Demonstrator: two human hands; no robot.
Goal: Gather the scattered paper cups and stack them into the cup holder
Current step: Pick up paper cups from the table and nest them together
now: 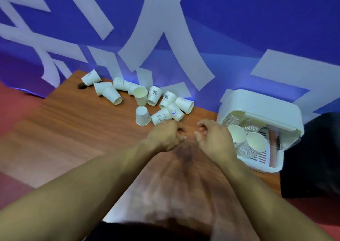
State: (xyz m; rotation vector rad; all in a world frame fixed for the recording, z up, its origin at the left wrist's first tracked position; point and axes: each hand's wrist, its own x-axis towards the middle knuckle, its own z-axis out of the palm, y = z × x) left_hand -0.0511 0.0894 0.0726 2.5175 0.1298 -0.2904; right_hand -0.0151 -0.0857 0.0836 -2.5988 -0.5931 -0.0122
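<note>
My left hand (165, 135) and right hand (213, 137) are mid-frame, fingers curled on nothing, scattered paper cups (154, 95) just above, cup holder (257, 102) at right.

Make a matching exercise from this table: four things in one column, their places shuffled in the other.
Things:
1. cup holder
2. cup beside the round hole
3. cup marked %
4. cup marked Bear

Places:
a. just beyond the knuckles of the left hand
b. right end of the table, with stacks of cups inside
c. leftmost of the scatter
d. middle of the scatter

Pairs: 1-b, 2-c, 3-d, 4-a
</note>
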